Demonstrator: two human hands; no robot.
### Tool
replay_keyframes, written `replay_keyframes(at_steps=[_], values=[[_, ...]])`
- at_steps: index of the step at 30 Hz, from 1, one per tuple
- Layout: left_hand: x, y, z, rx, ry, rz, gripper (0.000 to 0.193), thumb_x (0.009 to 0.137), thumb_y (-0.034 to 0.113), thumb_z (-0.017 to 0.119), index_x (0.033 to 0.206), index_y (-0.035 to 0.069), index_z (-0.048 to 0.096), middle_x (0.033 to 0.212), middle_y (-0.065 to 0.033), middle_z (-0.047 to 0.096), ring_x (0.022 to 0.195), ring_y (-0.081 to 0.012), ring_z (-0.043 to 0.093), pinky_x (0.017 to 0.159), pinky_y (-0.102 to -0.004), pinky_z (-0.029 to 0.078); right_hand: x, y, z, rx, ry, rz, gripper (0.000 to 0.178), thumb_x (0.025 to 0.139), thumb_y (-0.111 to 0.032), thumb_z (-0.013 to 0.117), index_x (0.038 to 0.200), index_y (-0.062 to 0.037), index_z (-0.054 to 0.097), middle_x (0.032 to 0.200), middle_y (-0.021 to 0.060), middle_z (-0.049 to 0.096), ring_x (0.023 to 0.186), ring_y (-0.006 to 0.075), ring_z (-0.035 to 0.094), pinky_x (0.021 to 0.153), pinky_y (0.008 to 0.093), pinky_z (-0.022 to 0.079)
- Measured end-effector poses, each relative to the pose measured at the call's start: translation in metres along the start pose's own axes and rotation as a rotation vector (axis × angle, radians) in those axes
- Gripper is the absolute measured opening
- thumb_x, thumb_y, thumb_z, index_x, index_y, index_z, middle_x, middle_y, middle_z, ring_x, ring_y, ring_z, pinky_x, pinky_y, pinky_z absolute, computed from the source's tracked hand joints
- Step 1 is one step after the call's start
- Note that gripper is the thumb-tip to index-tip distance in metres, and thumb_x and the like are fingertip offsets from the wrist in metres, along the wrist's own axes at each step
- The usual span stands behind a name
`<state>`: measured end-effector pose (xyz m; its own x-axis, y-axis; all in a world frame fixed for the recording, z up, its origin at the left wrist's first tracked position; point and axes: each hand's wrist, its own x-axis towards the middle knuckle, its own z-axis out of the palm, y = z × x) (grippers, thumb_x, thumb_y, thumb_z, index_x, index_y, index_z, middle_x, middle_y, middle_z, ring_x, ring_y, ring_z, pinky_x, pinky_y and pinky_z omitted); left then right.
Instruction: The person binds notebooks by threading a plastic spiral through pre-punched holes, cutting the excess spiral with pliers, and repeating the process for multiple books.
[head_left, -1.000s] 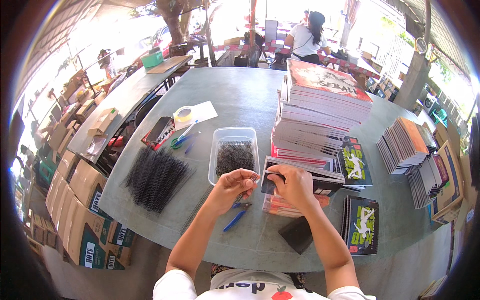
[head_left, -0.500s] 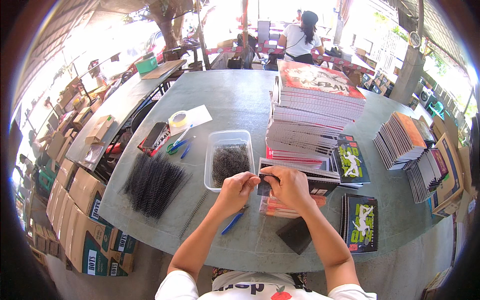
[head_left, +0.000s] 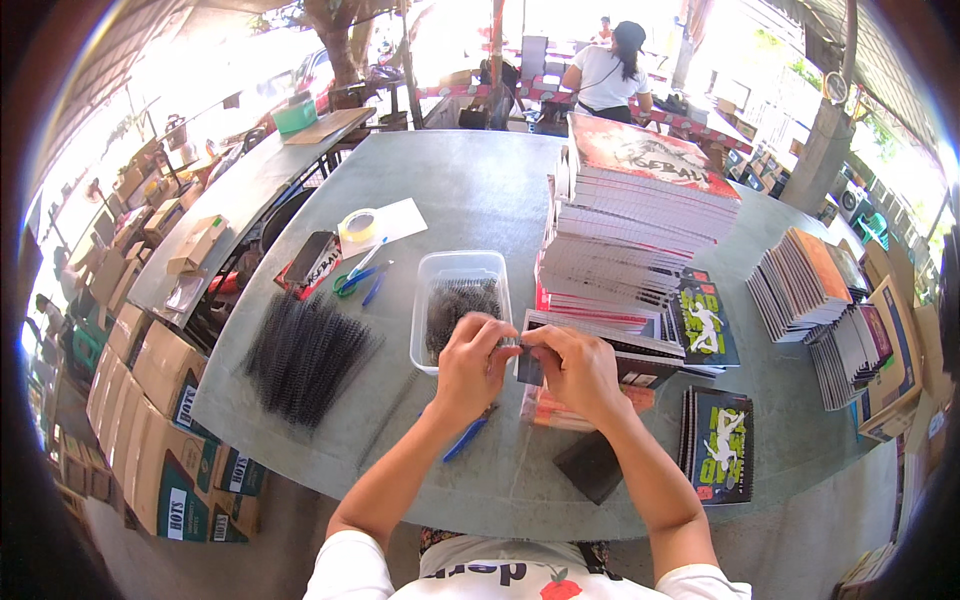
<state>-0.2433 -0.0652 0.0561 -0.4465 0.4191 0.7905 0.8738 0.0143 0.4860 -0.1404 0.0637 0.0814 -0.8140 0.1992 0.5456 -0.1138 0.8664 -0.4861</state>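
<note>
My right hand grips the near left corner of a punched notebook with a black cover, its thumb and fingers closed on the edge. My left hand is pinched right beside that corner, fingertips almost meeting the right hand's. Whatever lies between its fingers is too small to make out. Behind the left hand sits a clear plastic tub of short dark binding coils. Beyond the right hand rises a tall stack of books. A blue-handled tool lies on the table under the left wrist.
A heap of long black coils is at left on the table, near a tape roll, blue pens and green scissors. Bound notebooks lie at right, with a dark block nearer me. Another person stands far back.
My left hand has turned and its knuckles have lifted, staying at the notebook's corner. The right hand keeps its hold there. The whole view has shifted slightly.
</note>
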Motion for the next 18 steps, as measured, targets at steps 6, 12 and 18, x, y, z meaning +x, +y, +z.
replay_keyframes(at_steps=[6, 12, 18], values=[[0.013, -0.026, -0.035, -0.121, -0.709, -0.325, 0.024, 0.078, 0.002, 0.063, 0.1, 0.01, 0.06, 0.088, -0.0111, 0.059, 0.07, -0.0273, 0.061, 0.06, -0.0378, 0.049, -0.004, 0.003, -0.001, -0.184, 0.037, -0.041, 0.012, 0.08, -0.012, 0.062, 0.092, -0.0086, 0.063, 0.079, 0.0082, 0.065, 0.074, 0.0272, 0.062, 0.063, 0.0357, 0.048], [0.025, -0.015, -0.044, -0.084, -0.76, -0.474, 0.019, 0.079, 0.008, 0.068, 0.096, 0.003, 0.061, 0.082, -0.0063, 0.056, 0.066, -0.0148, 0.056, 0.062, -0.0279, 0.047, 0.001, -0.001, 0.005, -0.026, 0.161, -0.005, 0.015, 0.087, -0.024, 0.057, 0.085, -0.0095, 0.06, 0.075, 0.0066, 0.064, 0.069, 0.0274, 0.06, 0.061, 0.038, 0.046], [0.026, 0.001, -0.031, -0.105, -0.367, -0.181, 0.011, 0.081, 0.011, 0.066, 0.087, 0.003, 0.062, 0.083, -0.0098, 0.059, 0.069, -0.0192, 0.059, 0.062, -0.0293, 0.047, 0.003, 0.007, -0.002, -0.083, -0.019, 0.027, 0.017, 0.086, -0.024, 0.059, 0.09, -0.008, 0.06, 0.078, 0.0082, 0.064, 0.07, 0.0282, 0.062, 0.061, 0.0378, 0.047]])
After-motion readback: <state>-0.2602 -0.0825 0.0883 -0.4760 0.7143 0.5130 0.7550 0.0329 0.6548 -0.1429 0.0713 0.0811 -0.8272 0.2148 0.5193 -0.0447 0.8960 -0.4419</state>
